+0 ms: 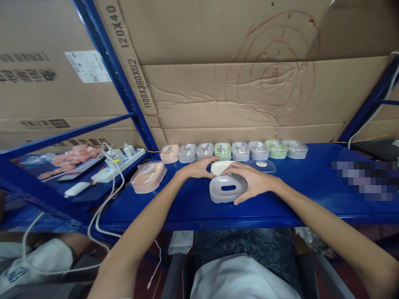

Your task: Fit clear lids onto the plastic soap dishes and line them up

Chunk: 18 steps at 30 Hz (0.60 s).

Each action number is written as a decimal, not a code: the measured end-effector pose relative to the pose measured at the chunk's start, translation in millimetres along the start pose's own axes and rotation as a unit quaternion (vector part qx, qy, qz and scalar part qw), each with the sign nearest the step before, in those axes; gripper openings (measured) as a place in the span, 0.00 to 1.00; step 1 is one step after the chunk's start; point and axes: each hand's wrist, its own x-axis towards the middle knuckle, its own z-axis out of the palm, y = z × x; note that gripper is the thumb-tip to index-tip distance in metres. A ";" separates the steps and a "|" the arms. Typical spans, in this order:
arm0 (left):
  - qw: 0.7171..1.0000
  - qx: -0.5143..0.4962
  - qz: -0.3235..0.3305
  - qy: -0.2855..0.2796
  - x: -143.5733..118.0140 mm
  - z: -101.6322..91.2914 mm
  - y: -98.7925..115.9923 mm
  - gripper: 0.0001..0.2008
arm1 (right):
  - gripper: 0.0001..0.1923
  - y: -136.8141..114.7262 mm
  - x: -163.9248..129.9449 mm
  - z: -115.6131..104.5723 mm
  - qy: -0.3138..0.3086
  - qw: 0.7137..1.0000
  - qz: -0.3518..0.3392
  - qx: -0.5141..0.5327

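A grey oval plastic shell [215, 194] with a slot in its face is tilted toward me near the front of the blue shelf. My right hand [256, 181] grips its right side, thumb below and fingers over the top. Just behind it is a cream oval piece [217, 167], partly covered by the right fingers. My left hand [201, 167] curls around that piece's left and back edge, thumb in front. To the right, behind my right hand, lies a clear lid [268, 166] with a round sticker.
Along the cardboard back stands a row of several lidded oval cases [240, 151] in peach, grey and green. A larger peach case [148, 177] sits at left. Further left are white cables [120, 182] and a power strip [132, 159]. A blue post [118, 74] rises there.
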 end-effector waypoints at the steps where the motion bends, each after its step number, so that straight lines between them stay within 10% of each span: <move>1: 1.000 0.004 -0.006 0.000 0.0 0.4 -0.5 0.45 | 0.49 0.8 -0.3 1.7 -0.009 1.000 0.004 -0.004; 18: 0.998 0.056 0.004 0.019 2.6 3.0 -1.5 0.35 | 0.49 0.2 -0.9 2.9 -0.024 0.998 0.036 -0.038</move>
